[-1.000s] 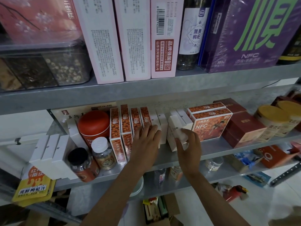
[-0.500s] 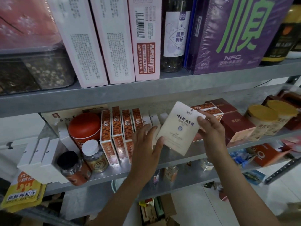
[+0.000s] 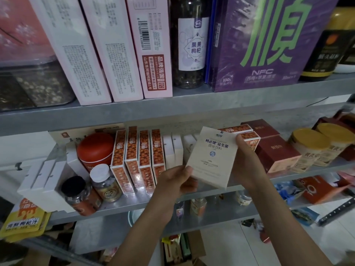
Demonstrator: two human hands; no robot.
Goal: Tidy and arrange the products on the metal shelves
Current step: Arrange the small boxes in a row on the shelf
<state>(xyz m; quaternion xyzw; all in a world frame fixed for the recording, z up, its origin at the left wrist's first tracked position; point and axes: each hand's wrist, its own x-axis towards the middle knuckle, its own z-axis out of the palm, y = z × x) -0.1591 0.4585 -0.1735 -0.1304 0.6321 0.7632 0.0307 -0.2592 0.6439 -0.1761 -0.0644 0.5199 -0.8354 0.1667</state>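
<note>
At the centre of the view, in front of the middle shelf, a cream box with blue print is held up off the metal, its printed face toward the camera and its top tipped slightly toward one o'clock; the left hand grips its corner at seven o'clock, thumb on the front and fingers curled behind; the right hand grips its edge at three o'clock, thumb pressed on the front near the top corner, the other fingers hidden behind the card. From the box toward nine o'clock, a row of orange-patterned boxes stands upright on the shelf, with plain white boxes upright just beside them and partly hidden by the held box; farther toward nine o'clock stand a red tin, a white-capped jar and a black-capped jar, then a block of white cartons at the shelf's end. Toward three o'clock sit dark red boxes and two yellow-lidded tubs touching each other. At twelve o'clock, on the upper shelf, pale pink boxes stand on edge, leaning; a dark bottle stands between them and a large purple box. At eight o'clock a yellow pouch hangs over the shelf edge.
</note>
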